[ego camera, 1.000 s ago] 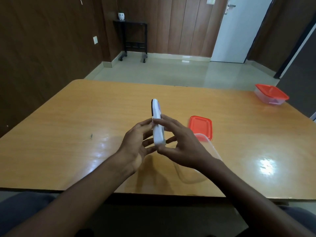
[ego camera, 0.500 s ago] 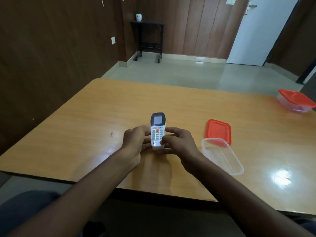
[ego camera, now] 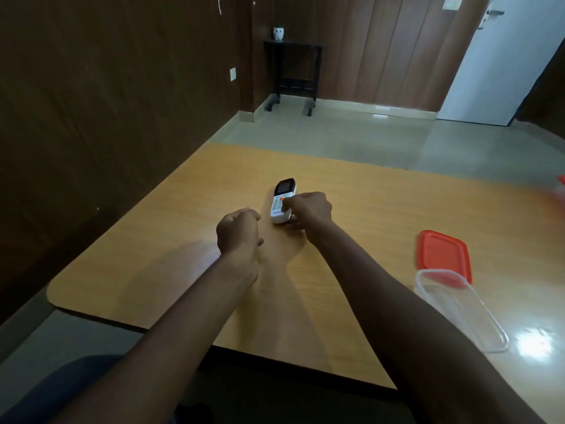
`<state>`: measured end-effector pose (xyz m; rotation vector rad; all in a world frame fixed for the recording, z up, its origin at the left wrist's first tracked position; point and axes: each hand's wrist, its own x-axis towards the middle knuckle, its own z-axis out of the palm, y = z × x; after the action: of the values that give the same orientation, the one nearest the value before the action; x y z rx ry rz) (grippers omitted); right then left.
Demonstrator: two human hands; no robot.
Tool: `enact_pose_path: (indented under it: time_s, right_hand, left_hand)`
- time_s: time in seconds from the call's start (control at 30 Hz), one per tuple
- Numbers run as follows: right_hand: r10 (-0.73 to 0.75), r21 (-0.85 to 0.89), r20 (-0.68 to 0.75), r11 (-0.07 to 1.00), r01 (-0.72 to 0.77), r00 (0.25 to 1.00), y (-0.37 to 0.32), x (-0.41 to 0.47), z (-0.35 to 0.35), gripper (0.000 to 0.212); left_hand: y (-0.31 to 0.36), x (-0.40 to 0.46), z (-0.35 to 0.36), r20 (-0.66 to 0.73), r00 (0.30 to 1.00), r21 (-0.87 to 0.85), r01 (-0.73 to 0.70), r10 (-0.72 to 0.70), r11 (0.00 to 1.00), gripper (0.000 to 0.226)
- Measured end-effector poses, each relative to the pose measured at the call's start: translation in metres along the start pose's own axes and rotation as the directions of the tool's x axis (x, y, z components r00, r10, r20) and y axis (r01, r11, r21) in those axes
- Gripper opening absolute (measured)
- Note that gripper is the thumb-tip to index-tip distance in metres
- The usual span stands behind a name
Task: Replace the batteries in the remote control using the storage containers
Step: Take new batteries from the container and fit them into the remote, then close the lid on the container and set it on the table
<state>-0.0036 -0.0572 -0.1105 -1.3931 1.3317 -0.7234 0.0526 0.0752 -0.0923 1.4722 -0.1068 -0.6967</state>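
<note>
Since the earlier frame: remote control [ego camera: 282, 201] now lying face up on the worktop [ego camera: 159, 258], no longer being held up between both hands; left hand [ego camera: 239, 231] withdrawn from it; view shifted so the containers are sitting further right.

Nearest, at right: lying on the worktop, a clear open container [ego camera: 464, 310] with nothing visible inside, its far end overlapping the near edge of the red lid [ego camera: 443, 255] lying flat just beyond it.

Mid-worktop: hovering or resting just beside the near end of the remote control, left hand clenched loosely and gripping nothing, apart from the remote.

Just beyond: right hand [ego camera: 308, 209] grasping the remote control at its lower right side, fingers curled over the button area, thumb hidden beneath. Remote pointing away, dark screen end furthest, orange button showing beside the fingers.

Far right edge: showing only as a blurred red sliver, a second red item [ego camera: 561, 183]; identity not determinable.

Beyond the worktop: tiled floor [ego camera: 367, 136], dark side table [ego camera: 293, 68] carrying a small white pot [ego camera: 278, 32], white door [ego camera: 495, 62].
</note>
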Motion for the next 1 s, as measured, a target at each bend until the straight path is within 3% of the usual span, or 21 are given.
enact_pose_path:
  time_s: [0.17, 0.33, 0.5, 0.6, 0.77, 0.87, 1.0]
  right_hand:
    - [0.04, 0.02, -0.011, 0.999, -0.04, 0.999, -0.001, 0.01, 0.017, 0.024]
    - [0.012, -0.007, 0.025, 1.0, -0.012, 1.0, 0.0, -0.005, -0.002, 0.014]
    - [-0.24, -0.22, -0.015, 0.948, 0.231, 0.971, 0.017, -0.036, -0.078, 0.01]
    - [-0.347, -0.385, -0.09, 0.877, 0.289, 0.933, 0.03, -0.051, -0.137, 0.011]
    - [-0.347, -0.596, -0.264, 0.792, 0.131, 0.9, 0.055, -0.061, -0.238, 0.018]
    - [-0.232, -0.609, -0.36, 0.792, -0.04, 0.904, 0.077, -0.054, -0.287, 0.031]
    - [-0.05, -0.59, -0.328, 0.791, -0.163, 0.944, 0.097, -0.033, -0.31, 0.055]
  left_hand:
    - [-0.004, 0.008, -0.005, 0.0, 1.0, -0.003, 0.017, -0.017, 1.0, 0.012]
    - [-0.007, 0.003, -0.002, 0.082, 0.996, 0.051, 0.023, -0.027, 0.998, 0.009]
    - [-0.016, -0.024, 0.022, 0.261, 0.962, 0.142, 0.041, -0.077, 0.989, 0.005]
    - [-0.026, -0.049, 0.043, 0.367, 0.92, 0.222, 0.057, -0.138, 0.973, 0.014]
    - [-0.054, -0.098, 0.072, 0.533, 0.824, 0.273, 0.049, -0.194, 0.961, 0.023]
    - [-0.073, -0.118, 0.087, 0.587, 0.782, 0.337, -0.001, -0.21, 0.941, 0.02]
    - [-0.089, -0.132, 0.102, 0.642, 0.734, 0.385, -0.062, -0.219, 0.921, 0.025]
